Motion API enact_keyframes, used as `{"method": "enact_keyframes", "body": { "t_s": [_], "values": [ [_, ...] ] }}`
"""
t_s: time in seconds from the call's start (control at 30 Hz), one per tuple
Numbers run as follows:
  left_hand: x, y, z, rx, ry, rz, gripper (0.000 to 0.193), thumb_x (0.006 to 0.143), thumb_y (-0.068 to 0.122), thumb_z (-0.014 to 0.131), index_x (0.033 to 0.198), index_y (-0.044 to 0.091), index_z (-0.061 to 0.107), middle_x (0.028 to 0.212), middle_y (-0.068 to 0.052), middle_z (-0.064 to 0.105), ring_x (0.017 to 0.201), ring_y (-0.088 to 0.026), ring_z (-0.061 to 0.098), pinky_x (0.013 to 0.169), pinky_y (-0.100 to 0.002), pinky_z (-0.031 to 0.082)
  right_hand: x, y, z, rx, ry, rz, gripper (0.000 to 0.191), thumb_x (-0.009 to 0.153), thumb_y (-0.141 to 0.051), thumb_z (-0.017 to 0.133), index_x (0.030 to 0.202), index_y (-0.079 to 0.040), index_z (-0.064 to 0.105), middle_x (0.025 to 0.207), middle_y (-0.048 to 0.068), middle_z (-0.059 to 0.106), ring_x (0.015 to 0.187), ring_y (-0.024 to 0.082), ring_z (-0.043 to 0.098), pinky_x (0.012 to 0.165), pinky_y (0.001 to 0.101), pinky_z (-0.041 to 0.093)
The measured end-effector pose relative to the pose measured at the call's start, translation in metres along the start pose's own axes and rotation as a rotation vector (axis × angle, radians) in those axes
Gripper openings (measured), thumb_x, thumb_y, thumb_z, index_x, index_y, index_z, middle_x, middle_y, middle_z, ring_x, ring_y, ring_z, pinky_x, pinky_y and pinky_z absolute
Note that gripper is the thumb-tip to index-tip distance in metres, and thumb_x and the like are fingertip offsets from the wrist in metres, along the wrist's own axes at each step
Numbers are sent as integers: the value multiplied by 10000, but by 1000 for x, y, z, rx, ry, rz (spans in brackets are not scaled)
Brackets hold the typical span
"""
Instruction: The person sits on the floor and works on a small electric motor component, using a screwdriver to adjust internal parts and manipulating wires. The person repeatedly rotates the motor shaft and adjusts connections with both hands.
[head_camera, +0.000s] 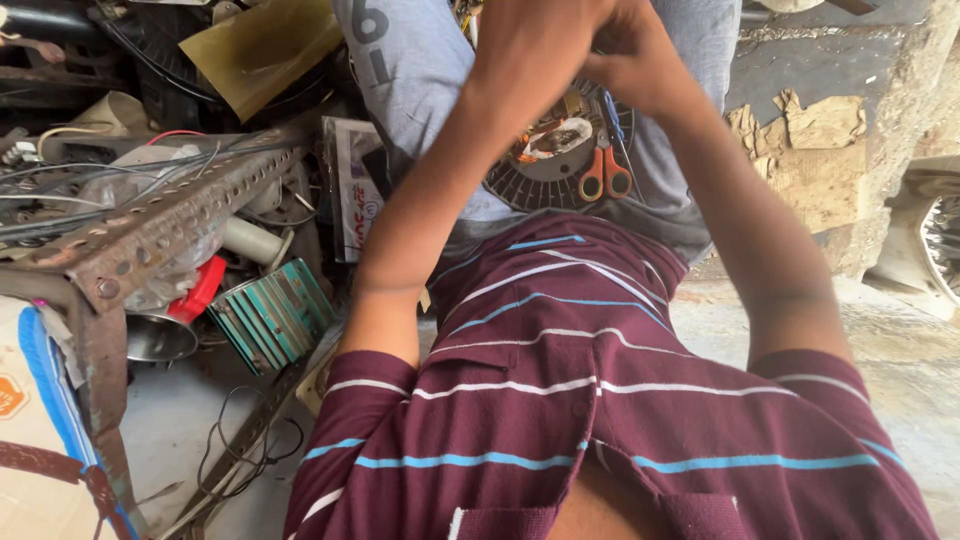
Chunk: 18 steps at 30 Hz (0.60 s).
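My left hand (540, 45) and my right hand (630, 65) meet at the top of the head view, above my lap. I see only their backs; the fingers and anything between them are hidden. Just below them a round dark motor part (545, 165) with copper windings and a white patch rests on my grey trousers (410, 70). Scissors with orange handles (605, 175) lie on its right side, and a thin blue wire (612, 112) runs up from them toward my right hand. My maroon striped shirt (580, 400) fills the lower frame.
To the left a rusty perforated metal angle frame (150, 225) stands over a pile of wires, a green-striped cylinder (272, 315), a red cap (200, 290) and a steel cup (160, 338). Loose black wire (235, 450) lies on the floor. A crumbling concrete ledge (830, 150) is on the right.
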<state>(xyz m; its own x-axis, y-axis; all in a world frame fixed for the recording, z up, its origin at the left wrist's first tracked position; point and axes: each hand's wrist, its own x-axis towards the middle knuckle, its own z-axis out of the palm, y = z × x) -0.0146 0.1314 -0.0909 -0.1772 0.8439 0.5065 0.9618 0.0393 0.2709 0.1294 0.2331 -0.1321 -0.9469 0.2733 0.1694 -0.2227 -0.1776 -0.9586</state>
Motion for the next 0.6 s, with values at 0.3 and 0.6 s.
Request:
{"method": "enact_keyframes", "body": {
  "t_s": [0.3, 0.6],
  "values": [
    [-86, 70, -124, -266, -656, -54, 149, 808, 190, 748, 786, 49, 706, 835, -131, 657, 818, -313, 702, 686, -443, 553, -34, -50, 28, -1005, 269, -591, 287, 973, 96, 809, 1191, 2, 648, 1078, 162, 661, 909, 294, 652, 756, 397, 494],
    [-48, -22, -71, -77, -314, -200, 157, 895, 168, 723, 768, 77, 721, 709, -74, 700, 645, -204, 711, 572, -370, 536, -100, -37, 99, -1131, 115, -214, 496, 877, -87, 833, 1347, -35, 685, 902, 85, 609, 742, 256, 597, 628, 393, 468]
  ]
}}
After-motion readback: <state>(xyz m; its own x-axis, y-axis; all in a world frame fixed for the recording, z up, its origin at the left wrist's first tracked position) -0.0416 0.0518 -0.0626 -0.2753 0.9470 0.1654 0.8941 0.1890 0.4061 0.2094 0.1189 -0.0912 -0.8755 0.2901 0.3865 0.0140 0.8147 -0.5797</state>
